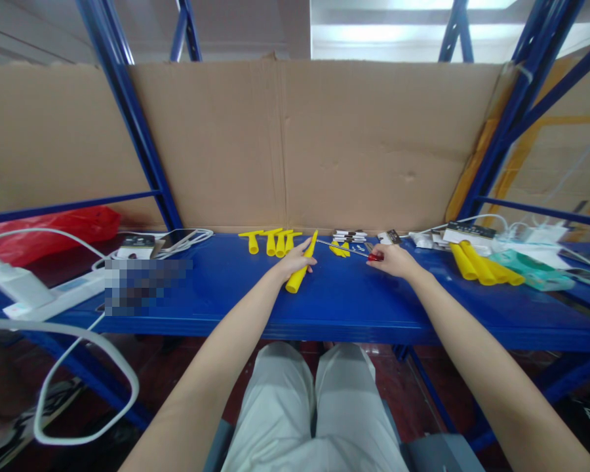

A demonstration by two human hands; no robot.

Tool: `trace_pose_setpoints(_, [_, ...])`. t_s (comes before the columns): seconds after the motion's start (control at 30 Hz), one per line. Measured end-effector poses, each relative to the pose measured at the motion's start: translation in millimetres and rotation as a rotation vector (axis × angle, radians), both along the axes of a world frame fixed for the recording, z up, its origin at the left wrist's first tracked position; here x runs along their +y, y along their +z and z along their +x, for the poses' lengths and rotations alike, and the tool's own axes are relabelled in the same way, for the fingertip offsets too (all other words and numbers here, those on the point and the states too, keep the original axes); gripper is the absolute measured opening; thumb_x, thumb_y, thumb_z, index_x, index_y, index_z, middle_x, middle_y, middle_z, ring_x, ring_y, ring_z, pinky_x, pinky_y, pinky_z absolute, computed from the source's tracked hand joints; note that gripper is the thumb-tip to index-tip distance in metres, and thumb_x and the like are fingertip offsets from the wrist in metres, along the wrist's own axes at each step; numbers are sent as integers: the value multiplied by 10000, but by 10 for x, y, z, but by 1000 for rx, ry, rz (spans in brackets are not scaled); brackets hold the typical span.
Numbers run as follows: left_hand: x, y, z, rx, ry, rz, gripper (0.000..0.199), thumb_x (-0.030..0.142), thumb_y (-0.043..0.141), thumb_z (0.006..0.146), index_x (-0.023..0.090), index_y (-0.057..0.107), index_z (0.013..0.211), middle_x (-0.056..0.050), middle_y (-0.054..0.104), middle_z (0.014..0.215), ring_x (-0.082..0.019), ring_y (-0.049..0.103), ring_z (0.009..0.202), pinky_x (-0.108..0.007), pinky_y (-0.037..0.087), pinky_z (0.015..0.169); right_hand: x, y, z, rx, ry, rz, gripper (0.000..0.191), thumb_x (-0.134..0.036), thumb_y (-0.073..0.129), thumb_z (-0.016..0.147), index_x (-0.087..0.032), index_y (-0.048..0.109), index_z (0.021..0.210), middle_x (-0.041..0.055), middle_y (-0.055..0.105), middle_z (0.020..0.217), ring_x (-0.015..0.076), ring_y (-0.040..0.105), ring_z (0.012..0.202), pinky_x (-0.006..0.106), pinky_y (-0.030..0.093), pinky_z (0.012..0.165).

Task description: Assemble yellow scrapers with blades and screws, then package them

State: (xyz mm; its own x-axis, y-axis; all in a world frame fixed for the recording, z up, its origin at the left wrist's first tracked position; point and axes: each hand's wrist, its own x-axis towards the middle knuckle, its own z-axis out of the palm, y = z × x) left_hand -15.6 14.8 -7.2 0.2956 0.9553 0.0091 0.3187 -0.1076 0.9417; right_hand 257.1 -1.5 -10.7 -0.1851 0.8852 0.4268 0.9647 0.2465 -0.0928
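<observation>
My left hand (296, 259) is closed round a yellow tapered tube with a flat yellow piece at its far end, the yellow part (295, 282). My right hand (392, 260) grips a screwdriver (375, 257) by its red handle, and its thin metal shaft points left toward the far end of the yellow part. Whether the tip touches it is too small to tell. Beyond and between the hands lie small yellow pieces (340, 248) and tiny metal bits. Several yellow T-shaped parts (271, 242) stand in a row behind my left hand.
Yellow tubes (482, 262) lie at the right beside a green plastic packet (535, 270). White packs (350, 235) rest against the cardboard wall (324, 144). At the left are a power strip (59, 298), cables and a red bag (63, 236). Blue posts frame the blue table (216, 301).
</observation>
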Motion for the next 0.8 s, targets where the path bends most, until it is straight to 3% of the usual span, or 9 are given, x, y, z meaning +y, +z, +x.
trace_pose_setpoints(0.3, [56, -38, -1, 15, 11, 32, 830, 48, 572, 753, 226, 178, 1461, -40, 625, 814, -64, 498, 480, -187, 423, 468, 24, -21, 22, -5, 22, 34, 163, -359, 598, 713, -222, 512, 689, 6, 620, 630, 140, 535, 559, 229, 310, 495])
trace_pose_setpoints(0.8, [65, -48, -13, 4, 3, 27, 835, 76, 588, 749, 257, 185, 1457, -37, 621, 862, -58, 505, 497, -175, 416, 464, 9, 1, -13, 28, -12, -15, 193, -333, 606, 692, -221, 452, 659, 2, 589, 617, 140, 508, 544, 236, 315, 505])
